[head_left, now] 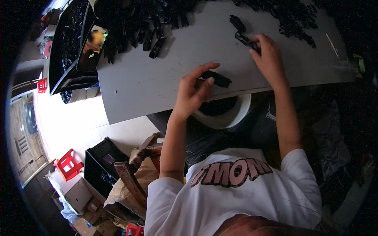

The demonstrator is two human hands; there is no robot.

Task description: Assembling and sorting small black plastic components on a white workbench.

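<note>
On the grey table (pixel 157 90), the left hand (pixel 192 92) pinches a flat black plastic piece (pixel 217 79) between thumb and fingers, its grip pressed on the piece's near end, close to the table's front edge. Farther in from that edge, the right hand (pixel 268 55) closes its fingertips on a second black part (pixel 245 39). A white bucket (pixel 228 114) sits just under the table's front edge, below the left hand. Heaps of black parts (pixel 138 27) lie along the table's far side.
</note>
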